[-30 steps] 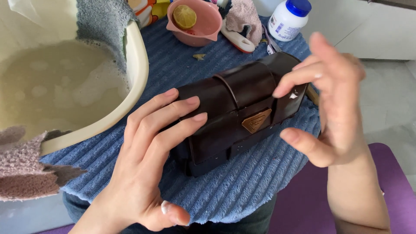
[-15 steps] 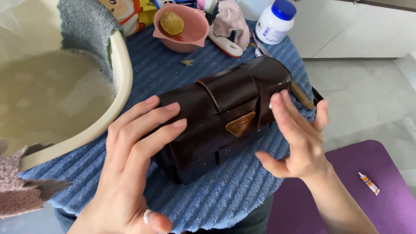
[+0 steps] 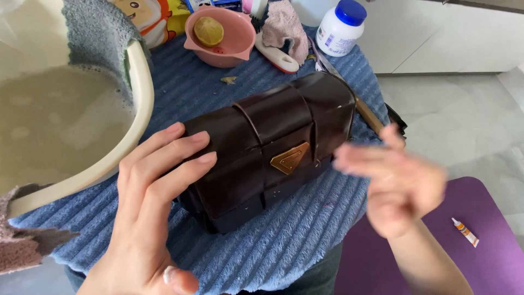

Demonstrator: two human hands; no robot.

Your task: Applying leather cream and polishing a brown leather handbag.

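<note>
Your right hand (image 3: 401, 188) has come off the bag (image 3: 267, 150) since half a second ago: it was pressed to the bag's right end, and now it hangs blurred just beside it, fingers spread and holding nothing. Your left hand (image 3: 153, 202) stays flat on the bag's left end, fingers (image 3: 185, 155) stretched open and resting on it rather than gripping.

The bag lies on its back on the blue towel (image 3: 284, 240) that covers the worktop, tilted, with its gold triangle (image 3: 289, 158) facing you. With only one flat palm on it, it could slide or roll on the soft towel if you press sideways.

The bigger risk is the basin (image 3: 139, 98) of cloudy water just beside your left hand. I judge that a nudge of its rim could slop water onto the bag and the towel. The towel's near edge hangs over the worktop, so a tug could drag everything with it.

Counted, near to far: two hands, one bag, one small tube (image 3: 465, 232) on the purple mat (image 3: 491, 218), one basin, one pink bowl (image 3: 221, 38), one brush (image 3: 275, 54), one white bottle (image 3: 339, 27).
</note>
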